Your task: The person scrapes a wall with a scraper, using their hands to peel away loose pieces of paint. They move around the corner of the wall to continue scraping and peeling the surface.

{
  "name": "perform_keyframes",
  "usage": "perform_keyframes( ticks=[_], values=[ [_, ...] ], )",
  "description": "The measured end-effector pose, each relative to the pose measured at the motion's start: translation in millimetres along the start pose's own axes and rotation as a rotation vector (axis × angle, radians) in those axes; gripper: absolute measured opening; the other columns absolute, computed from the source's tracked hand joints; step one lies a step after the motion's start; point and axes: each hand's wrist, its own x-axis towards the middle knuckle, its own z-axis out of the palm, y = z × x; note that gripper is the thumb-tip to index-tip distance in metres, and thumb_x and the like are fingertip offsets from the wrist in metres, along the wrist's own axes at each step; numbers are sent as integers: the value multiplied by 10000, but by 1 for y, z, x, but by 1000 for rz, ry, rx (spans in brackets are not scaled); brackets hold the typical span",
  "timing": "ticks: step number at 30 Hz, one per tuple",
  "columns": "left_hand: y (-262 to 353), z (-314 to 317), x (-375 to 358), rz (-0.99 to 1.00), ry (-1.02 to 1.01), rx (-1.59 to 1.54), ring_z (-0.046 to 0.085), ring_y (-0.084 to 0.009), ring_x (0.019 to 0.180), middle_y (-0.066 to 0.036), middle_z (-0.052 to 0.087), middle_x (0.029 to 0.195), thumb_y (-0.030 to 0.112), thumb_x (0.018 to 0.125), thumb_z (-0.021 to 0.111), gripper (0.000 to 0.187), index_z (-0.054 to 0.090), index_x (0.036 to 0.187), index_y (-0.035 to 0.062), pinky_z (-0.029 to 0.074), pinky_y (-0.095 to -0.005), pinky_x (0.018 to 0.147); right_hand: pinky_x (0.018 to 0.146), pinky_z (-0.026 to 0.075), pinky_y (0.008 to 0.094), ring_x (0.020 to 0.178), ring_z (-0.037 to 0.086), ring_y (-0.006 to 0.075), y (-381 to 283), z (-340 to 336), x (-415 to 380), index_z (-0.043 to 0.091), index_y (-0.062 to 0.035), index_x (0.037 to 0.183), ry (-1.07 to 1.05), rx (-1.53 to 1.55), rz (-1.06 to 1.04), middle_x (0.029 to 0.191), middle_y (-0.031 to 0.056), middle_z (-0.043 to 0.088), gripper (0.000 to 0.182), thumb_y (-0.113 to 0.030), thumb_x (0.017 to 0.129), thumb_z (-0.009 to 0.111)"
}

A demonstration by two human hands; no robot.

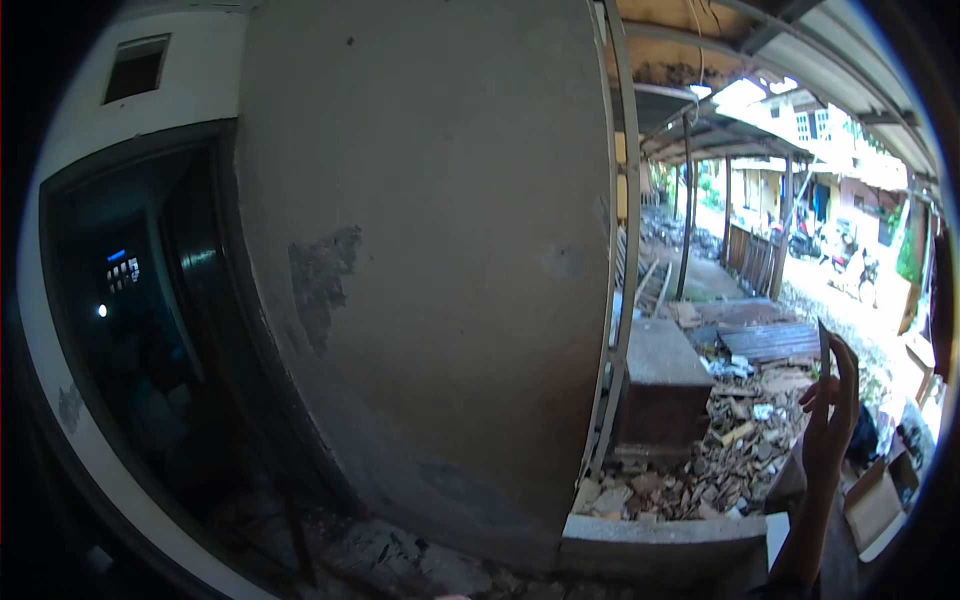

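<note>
On the right side of the head view my right hand (pixel 832 400) is raised, its fingers bent round a thin, flat, dark piece (pixel 825 350) that points upward. Behind this hand lies a heap of rubble (pixel 745 450). At the bottom edge only a small sliver of skin (pixel 453 597) shows, perhaps part of my left hand; its fingers are hidden. A plastered wall (pixel 440 250) with peeled grey patches stands straight ahead.
A dark doorway (pixel 130 330) opens on the left. Beside the wall's right edge stand a metal post (pixel 622 250) and a brown box-like block (pixel 665 385). An open cardboard box (pixel 875 510) lies at the lower right. Motorcycles (pixel 850 268) stand outside.
</note>
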Motion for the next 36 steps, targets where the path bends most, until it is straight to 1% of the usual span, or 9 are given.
perform_keyframes(
  ticks=[4, 9, 12, 17, 23, 27, 30, 33, 36],
  values=[
    [64, -59, 3, 123, 200, 130, 694, -181, 985, -71, 733, 1042, 180, 1032, 589, 227, 712, 1174, 53, 548, -353, 869, 1002, 487, 410, 1302, 551, 271, 9, 5, -6, 542, -101, 1455, 49, -483, -336, 1514, 146, 475, 396, -167, 1071, 467],
    [240, -118, 17, 417, 362, 530, 713, -182, 866, -94, 719, 908, 33, 951, 610, 151, 715, 1058, 19, 548, -318, 808, 1199, 275, 525, 1484, 349, 290, 26, 3, -14, 580, -133, 1450, 47, -508, -127, 1551, 109, 444, 419, -164, 1046, 475],
    [347, -137, 32, 617, 398, 733, 710, -215, 832, -102, 708, 892, -6, 916, 601, 139, 702, 1008, 14, 550, -329, 782, 1208, 256, 526, 1496, 334, 284, 41, -4, -17, 563, -116, 1468, 53, -544, -106, 1561, 130, 443, 470, -195, 1008, 504],
    [516, -135, 84, 1035, 343, 1132, 696, -256, 868, -113, 690, 926, -32, 882, 579, 152, 693, 958, 35, 554, -359, 795, 846, 568, 334, 1246, 559, 238, 64, 21, -27, 544, -65, 1469, -54, 28, -12, 1538, 159, 448, 479, -223, 1033, 423],
    [694, -138, 223, 1536, 648, 1181, 608, -262, 1171, -103, 637, 1250, 188, 980, 575, 271, 621, 1229, 94, 488, -423, 974, 617, 571, 267, 799, 671, 146, 103, 121, -87, 422, -3, 1491, -284, 624, 389, 1418, 179, 529, 494, 37, 1000, 450],
    [734, -97, 344, 1721, 840, 794, 507, -338, 1320, -175, 516, 1440, 434, 976, 590, 532, 526, 1391, 106, 400, -493, 1088, 608, 575, 274, 843, 687, 157, 125, 185, -168, 498, 20, 1350, -333, 642, 636, 1320, 153, 568, 425, 137, 941, 505],
    [730, -83, 378, 1805, 1214, 999, 468, -390, 1354, -207, 471, 1470, 531, 930, 620, 664, 504, 1401, 78, 368, -523, 1112, 654, 597, 291, 1018, 686, 215, 138, 229, -237, 628, 31, 1196, -215, 393, 471, 1317, 161, 583, 339, 154, 893, 540],
    [728, -86, 378, 1827, 1159, 1026, 469, -408, 1349, -208, 475, 1461, 557, 921, 619, 698, 496, 1397, 62, 378, -535, 1099, 772, 563, 279, 1025, 701, 270, 137, 251, -297, 662, 42, 1210, -262, 571, 844, 1267, 169, 630, 359, 143, 879, 567],
    [729, -82, 377, 1870, 1188, 1053, 478, -391, 1343, -201, 503, 1439, 501, 942, 624, 649, 505, 1393, 50, 380, -504, 1109, 798, 545, 268, 1004, 699, 245, 145, 276, -311, 652, 37, 1249, -306, 475, 710, 1245, 159, 652, 373, 125, 897, 565]
  ],
)
